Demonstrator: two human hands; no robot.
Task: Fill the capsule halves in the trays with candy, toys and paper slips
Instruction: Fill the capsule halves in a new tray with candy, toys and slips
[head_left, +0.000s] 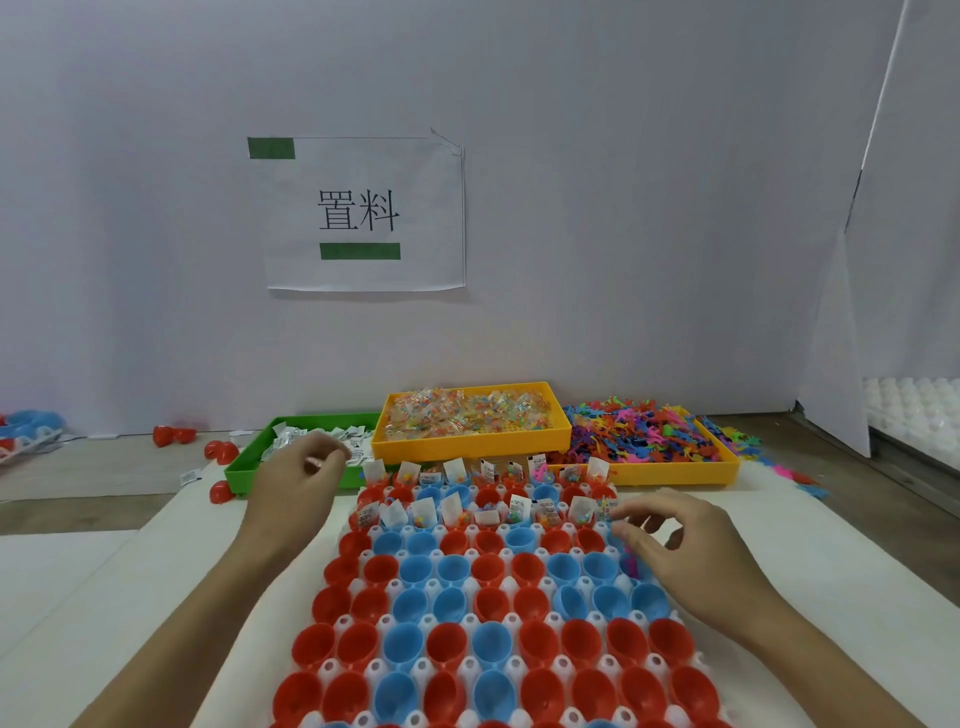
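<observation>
Red and blue capsule halves (452, 644) sat empty in the white tray (511, 621) nearest the camera, while the two far rows already held candy and paper slips. Left hand (296, 483), fingers curled on something small beside the green bin of slips (244, 465), hovered left of the filled rows. Right hand (685, 545), fingers loosely spread, was nearer the next unfilled row, a pink toy (631, 564) beneath it.

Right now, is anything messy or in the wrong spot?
Yes. Several red capsule halves lie loose on the table left of the green tray, and colourful toys spill past the right yellow tray.
</observation>
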